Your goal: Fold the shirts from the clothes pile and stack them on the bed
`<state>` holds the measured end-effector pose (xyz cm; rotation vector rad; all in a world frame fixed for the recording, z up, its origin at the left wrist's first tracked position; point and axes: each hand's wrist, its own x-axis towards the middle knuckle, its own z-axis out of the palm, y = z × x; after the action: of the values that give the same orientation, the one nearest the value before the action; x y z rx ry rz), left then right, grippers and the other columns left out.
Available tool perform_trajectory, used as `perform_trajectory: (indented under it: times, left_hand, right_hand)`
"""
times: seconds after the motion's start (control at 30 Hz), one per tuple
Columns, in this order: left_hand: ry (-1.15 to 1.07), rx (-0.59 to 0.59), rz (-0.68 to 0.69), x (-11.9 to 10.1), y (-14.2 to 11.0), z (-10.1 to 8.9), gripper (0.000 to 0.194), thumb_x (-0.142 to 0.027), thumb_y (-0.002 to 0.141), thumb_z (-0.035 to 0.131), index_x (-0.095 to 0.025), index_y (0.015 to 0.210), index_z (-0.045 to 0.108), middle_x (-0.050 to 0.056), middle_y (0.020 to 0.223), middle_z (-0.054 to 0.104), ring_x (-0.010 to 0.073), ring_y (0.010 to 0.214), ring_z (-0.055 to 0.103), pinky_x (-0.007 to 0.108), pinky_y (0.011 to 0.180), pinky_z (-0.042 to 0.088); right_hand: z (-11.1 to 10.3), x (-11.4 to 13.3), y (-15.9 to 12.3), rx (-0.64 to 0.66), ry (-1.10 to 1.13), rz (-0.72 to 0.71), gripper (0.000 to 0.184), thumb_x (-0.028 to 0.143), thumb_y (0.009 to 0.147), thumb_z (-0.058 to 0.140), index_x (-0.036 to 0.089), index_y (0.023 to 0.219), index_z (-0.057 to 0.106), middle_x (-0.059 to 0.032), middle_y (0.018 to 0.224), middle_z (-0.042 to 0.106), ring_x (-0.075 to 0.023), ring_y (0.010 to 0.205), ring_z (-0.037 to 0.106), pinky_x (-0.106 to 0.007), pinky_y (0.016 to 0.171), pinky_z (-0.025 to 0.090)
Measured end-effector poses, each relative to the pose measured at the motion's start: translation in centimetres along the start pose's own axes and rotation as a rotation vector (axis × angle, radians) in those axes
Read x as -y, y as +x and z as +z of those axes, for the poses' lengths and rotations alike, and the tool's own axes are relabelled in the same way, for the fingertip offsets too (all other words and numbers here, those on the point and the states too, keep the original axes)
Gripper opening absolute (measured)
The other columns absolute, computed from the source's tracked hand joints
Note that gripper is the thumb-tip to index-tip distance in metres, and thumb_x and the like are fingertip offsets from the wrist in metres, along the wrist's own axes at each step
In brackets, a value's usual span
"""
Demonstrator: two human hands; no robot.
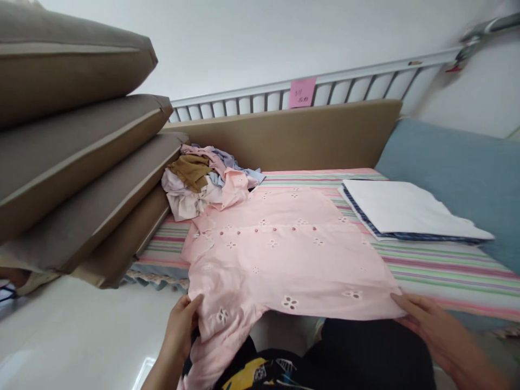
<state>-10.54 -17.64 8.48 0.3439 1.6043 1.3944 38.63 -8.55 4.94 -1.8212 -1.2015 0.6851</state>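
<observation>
A pink button-up shirt [284,260] with cut-out flower embroidery lies spread sideways across a striped sheet, collar to the left and hem to the right. Its row of small dark red buttons runs left to right across the middle. At the near left, my left hand [182,319] pinches the shirt by the sleeve near the shoulder. My right hand [418,314] has the near hem corner between thumb and fingers. One sleeve hangs down over the near edge, toward my lap; the far sleeve lies against a clothes pile.
A heap of crumpled clothes [190,173] sits at the back left, beside stacked brown cushions [101,146]. Flat folded white and dark blue garments [410,208] lie at right on the striped sheet [447,265]. Behind are a tan backrest [292,138] and a blue cushion [450,168].
</observation>
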Motion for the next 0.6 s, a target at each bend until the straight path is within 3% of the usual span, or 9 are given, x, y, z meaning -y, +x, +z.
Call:
perform_trajectory:
  times: [0.1, 0.13, 0.3, 0.43, 0.5, 0.6]
  left_hand:
    - [-0.012, -0.043, -0.020, 0.3, -0.6, -0.4, 0.041, -0.037, 0.048, 0.079, -0.018, 0.071, 0.051, -0.009, 0.051, 0.047, 0.0065, 0.045, 0.043, 0.019, 0.046, 0.035]
    - [-0.004, -0.062, -0.023, 0.5, -0.6, -0.6, 0.042, -0.037, 0.048, 0.079, -0.018, 0.076, 0.053, -0.009, 0.051, 0.049, 0.0062, 0.044, 0.042, 0.019, 0.045, 0.034]
    - [0.109, -0.124, -0.045, 1.8, 0.2, -1.9, 0.063, -0.041, 0.051, 0.075, -0.020, 0.107, 0.053, -0.008, 0.053, 0.051, 0.0088, 0.043, 0.045, 0.021, 0.044, 0.037]
    - [0.250, -0.161, 0.076, 2.3, 1.2, -2.6, 0.081, -0.051, 0.054, 0.071, -0.021, 0.123, 0.044, -0.004, 0.064, 0.057, 0.0137, 0.052, 0.054, 0.028, 0.050, 0.047]
    - [0.309, -0.179, 0.170, 2.4, 1.1, -3.5, 0.086, -0.058, 0.053, 0.069, -0.020, 0.126, 0.041, 0.001, 0.078, 0.061, 0.0189, 0.064, 0.060, 0.034, 0.058, 0.052]
    - [0.418, -0.114, 0.215, 3.4, -0.7, -5.5, 0.079, -0.064, 0.051, 0.067, -0.020, 0.114, 0.052, 0.010, 0.098, 0.064, 0.0280, 0.085, 0.063, 0.045, 0.075, 0.053]
  right_hand:
    - [-0.3, 1.2, -1.7, -0.025, 0.343, 0.339, 0.040, 0.035, 0.040, 0.075, 0.022, 0.075, 0.060, -0.0043, 0.073, 0.064, -0.0196, 0.064, 0.062, -0.027, 0.049, 0.056]
    - [-0.5, 1.6, -2.1, -0.031, 0.387, 0.387, 0.046, 0.032, 0.037, 0.077, 0.022, 0.079, 0.060, -0.0020, 0.072, 0.063, -0.0178, 0.062, 0.060, -0.025, 0.047, 0.055]
    - [-1.6, 2.5, -3.3, -0.027, 0.418, 0.413, 0.054, 0.031, 0.035, 0.078, 0.024, 0.088, 0.065, 0.0005, 0.082, 0.062, -0.0131, 0.062, 0.054, -0.023, 0.046, 0.053]
    - [-2.4, 2.6, -3.8, 0.013, 0.387, 0.441, 0.044, 0.028, 0.036, 0.077, 0.025, 0.079, 0.070, -0.0010, 0.099, 0.063, -0.0111, 0.061, 0.055, -0.021, 0.047, 0.052]
    - [-2.6, 2.5, -3.9, 0.037, 0.358, 0.450, 0.039, 0.027, 0.036, 0.075, 0.027, 0.075, 0.072, -0.0018, 0.101, 0.064, -0.0128, 0.063, 0.057, -0.023, 0.051, 0.053]
    - [-2.9, 1.7, -3.5, 0.088, 0.270, 0.437, 0.032, 0.031, 0.038, 0.072, 0.031, 0.070, 0.073, -0.0045, 0.105, 0.065, -0.0205, 0.075, 0.062, -0.029, 0.059, 0.056]
